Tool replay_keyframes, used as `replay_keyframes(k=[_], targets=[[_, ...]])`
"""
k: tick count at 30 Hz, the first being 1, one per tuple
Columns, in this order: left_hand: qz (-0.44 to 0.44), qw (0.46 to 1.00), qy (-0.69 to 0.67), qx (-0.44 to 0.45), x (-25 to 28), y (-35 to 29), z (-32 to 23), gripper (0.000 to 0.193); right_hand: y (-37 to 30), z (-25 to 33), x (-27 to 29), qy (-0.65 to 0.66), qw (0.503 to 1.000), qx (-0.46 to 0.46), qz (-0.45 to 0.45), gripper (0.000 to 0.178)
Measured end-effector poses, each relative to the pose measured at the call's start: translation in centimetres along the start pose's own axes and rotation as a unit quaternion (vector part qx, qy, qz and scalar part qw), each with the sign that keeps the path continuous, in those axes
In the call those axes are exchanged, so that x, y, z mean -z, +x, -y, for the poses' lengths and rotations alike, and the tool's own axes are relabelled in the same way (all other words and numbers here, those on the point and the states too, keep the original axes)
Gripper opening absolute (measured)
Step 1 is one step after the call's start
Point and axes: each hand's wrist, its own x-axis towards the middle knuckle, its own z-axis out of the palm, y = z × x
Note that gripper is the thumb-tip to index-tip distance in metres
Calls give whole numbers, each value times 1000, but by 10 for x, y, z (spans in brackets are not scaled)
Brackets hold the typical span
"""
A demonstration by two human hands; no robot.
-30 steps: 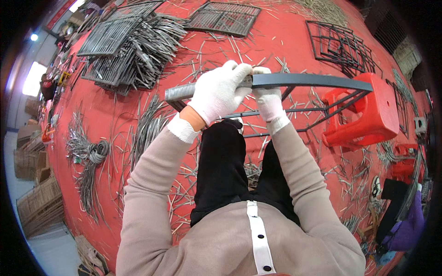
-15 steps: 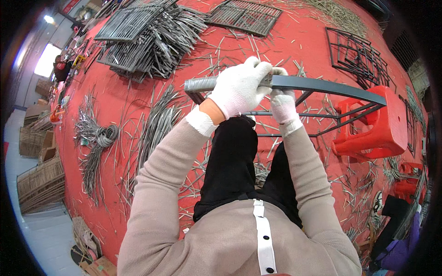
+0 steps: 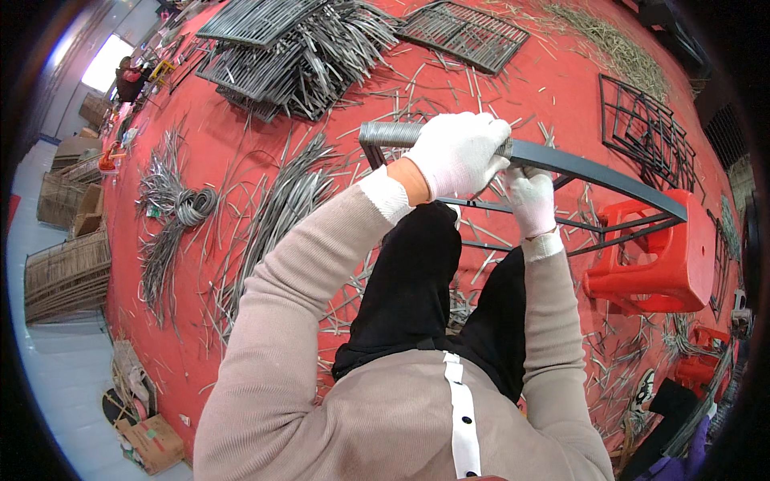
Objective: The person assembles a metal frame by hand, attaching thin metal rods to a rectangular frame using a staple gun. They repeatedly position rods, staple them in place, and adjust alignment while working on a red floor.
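Observation:
Across my lap lies a dark metal frame [image 3: 597,174], with grey flat strip [image 3: 393,133] wound tightly round the left part of its upper bar. My left hand [image 3: 464,154], in a white glove, is wrapped over that bar at the end of the winding. Just right of it, my gloved right hand [image 3: 531,199] is closed below the bar's near side. Its fingertips are partly hidden, and what they hold cannot be made out. The frame's right end reaches a red plastic stool [image 3: 691,252].
Grey strips [image 3: 281,204] lie in a long heap on the red floor, beside a tied bundle [image 3: 192,210]. Slatted panels [image 3: 261,22] are stacked at the far left, with another panel [image 3: 465,36] behind. Bare black frames [image 3: 646,132] lie far right. Loose scraps litter the floor.
My right hand has dropped from the top of the bar to below it. My left hand stays closed on the winding. The whole view has shifted, so things appear farther right.

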Motion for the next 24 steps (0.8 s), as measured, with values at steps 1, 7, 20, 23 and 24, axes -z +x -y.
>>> replay_keyframes(k=[1,7,20,23,24], targets=[[-3,1000,4,5,-1,0,0,28,0,-2,2,10,1000,18,23,16],[-92,990,-77,-78,-8,4,8,30,-33,22,-18,-64,996,57,12,32],[-186,979,-23,-86,-19,-21,-27,33,66,116,-16,-102,979,-169,41,36],[-140,988,25,-54,-20,-16,-28,37,90,117,-4,-252,954,-135,90,29],[-129,990,32,-42,-20,-9,-25,36,84,128,-3,-352,924,-86,126,25]])
